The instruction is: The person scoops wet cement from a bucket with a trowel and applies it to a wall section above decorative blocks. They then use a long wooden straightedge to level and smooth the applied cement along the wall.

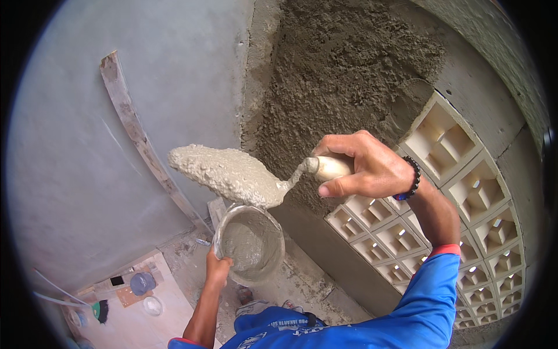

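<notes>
My right hand (366,166) is closed round the pale handle of a trowel (332,168), raised in front of the wall. A thick heap of wet grey mortar (226,173) covers the trowel's blade, which points left. Just below the blade, my left hand (218,269) grips the rim of a bucket (279,256). More wet mortar (243,244) lies inside the bucket. Behind the trowel, rough fresh mortar (343,75) coats part of the wall.
Cream ventilation blocks (442,139) fill the wall on the right. A long wooden strip (136,134) leans against the smooth grey wall (186,75) at left. On a pale board (174,302) at lower left stand a plastic container (142,283), a white cup (153,306) and a brush (100,311).
</notes>
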Motion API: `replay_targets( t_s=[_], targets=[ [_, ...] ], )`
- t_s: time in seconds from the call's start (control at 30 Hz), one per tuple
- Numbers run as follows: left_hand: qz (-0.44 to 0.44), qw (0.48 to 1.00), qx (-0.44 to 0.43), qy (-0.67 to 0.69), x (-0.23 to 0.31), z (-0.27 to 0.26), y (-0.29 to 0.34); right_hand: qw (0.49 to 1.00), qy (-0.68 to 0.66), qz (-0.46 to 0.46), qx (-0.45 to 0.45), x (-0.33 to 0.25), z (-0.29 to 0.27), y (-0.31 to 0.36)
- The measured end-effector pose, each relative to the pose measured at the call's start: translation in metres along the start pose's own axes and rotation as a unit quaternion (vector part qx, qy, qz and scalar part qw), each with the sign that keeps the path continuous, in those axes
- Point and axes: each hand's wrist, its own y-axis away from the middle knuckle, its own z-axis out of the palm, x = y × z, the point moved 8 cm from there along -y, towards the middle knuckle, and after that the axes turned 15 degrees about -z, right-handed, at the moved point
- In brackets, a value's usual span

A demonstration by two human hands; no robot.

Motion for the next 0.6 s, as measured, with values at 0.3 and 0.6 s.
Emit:
replay_targets(
  t_s=[0.3,0.6],
  targets=[
    [-0.05,0.999,0.003,-0.011,-0.009,-0.02,-0.018,0.903,0.219,0.237,0.283,0.189,-0.151,0.038],
    [-0.033,0.999,0.012,-0.022,0.015,-0.014,-0.027,0.951,-0.068,0.259,0.158,0.167,-0.027,0.038]
  ],
)
